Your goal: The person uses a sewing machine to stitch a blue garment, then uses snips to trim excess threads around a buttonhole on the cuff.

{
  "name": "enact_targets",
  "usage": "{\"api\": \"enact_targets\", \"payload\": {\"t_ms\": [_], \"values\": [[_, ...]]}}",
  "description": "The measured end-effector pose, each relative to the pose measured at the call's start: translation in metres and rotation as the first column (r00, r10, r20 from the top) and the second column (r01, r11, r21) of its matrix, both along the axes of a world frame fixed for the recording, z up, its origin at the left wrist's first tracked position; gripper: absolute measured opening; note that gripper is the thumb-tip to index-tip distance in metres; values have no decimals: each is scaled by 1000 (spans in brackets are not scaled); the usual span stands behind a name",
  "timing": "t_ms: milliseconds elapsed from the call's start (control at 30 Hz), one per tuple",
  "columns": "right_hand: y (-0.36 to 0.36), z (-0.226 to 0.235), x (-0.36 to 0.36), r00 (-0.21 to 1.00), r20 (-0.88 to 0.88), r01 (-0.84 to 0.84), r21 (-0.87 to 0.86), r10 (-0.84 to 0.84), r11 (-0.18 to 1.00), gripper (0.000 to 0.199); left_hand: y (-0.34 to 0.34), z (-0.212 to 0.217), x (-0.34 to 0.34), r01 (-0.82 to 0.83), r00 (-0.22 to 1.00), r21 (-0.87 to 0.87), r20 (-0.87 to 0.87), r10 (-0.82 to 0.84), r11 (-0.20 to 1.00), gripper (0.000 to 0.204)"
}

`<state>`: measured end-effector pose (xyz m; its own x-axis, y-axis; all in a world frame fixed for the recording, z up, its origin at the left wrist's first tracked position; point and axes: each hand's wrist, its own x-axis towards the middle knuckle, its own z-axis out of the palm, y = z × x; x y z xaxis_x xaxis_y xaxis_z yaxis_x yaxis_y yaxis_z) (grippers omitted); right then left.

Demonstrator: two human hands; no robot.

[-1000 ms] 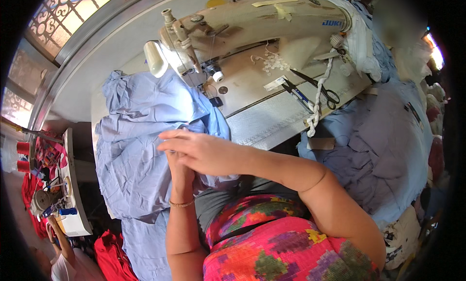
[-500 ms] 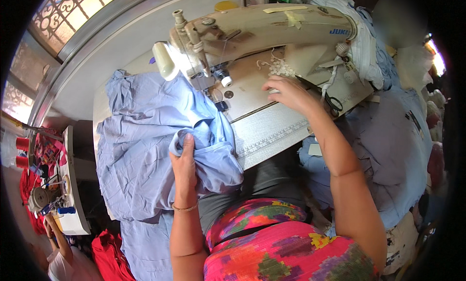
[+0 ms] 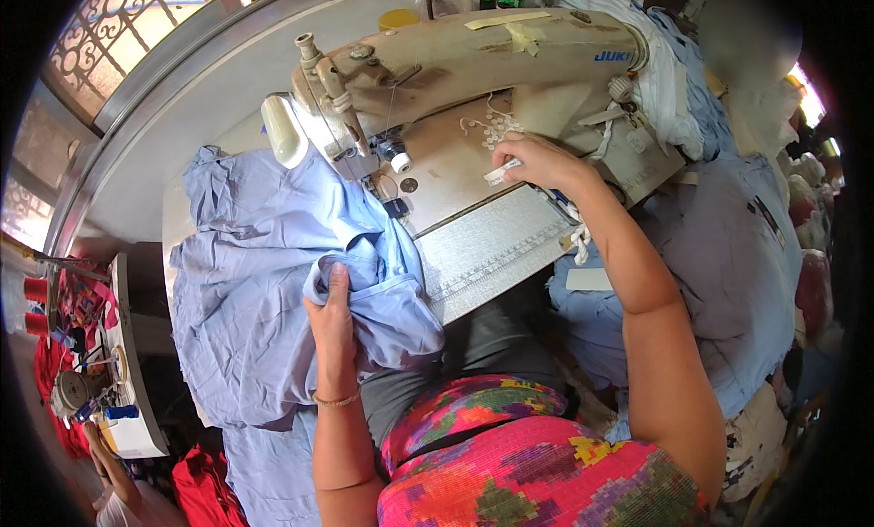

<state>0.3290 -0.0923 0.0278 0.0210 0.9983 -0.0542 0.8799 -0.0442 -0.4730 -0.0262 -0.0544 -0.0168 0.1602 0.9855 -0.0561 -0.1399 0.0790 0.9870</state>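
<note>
Light blue shirt fabric lies bunched over the left of the sewing machine bed, partly reaching under the needle area. My left hand is closed on a folded edge of this fabric, thumb on top. My right hand is raised over the bed, right of the needle, pinching a small flat white piece that looks like a label. Just beyond its fingers lies a cluster of small white discs on a cord. The sewing machine is beige, with its lamp lit near the needle.
A metal ruler strip runs along the bed's front edge. More blue cloth is heaped at the right, with white fabric behind the machine. At far left, another person's arm is beside a second machine.
My right hand has drawn slightly left and nearer, and the white piece in its fingers shows more. The scissors, plain before, are now mostly behind my forearm. My left hand keeps its grip.
</note>
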Motion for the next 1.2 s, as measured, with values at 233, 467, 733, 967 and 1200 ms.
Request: {"api": "enact_targets", "payload": {"t_ms": [233,467,733,967,1200], "values": [[8,-12,15,995,-74,-66,29,68,997,18,0,0,0,6,1000,16,-9,-6,1000,17],[-5,-4,-10,979,154,-188,441,133,878,12,-2,1,2,-7,999,1,-37,7,1000,21],[-21,103,-62,893,-447,268,611,46,745,7,1,-9,-4,9,999,21,-45,-8,1000,25],[6,125,-56,632,-745,337,511,213,790,12,-1,-5,0,37,998,43,-46,-35,998,23],[13,114,-46,406,-861,305,443,306,843,18,0,-4,0,78,995,90,-73,-72,993,25]]}}
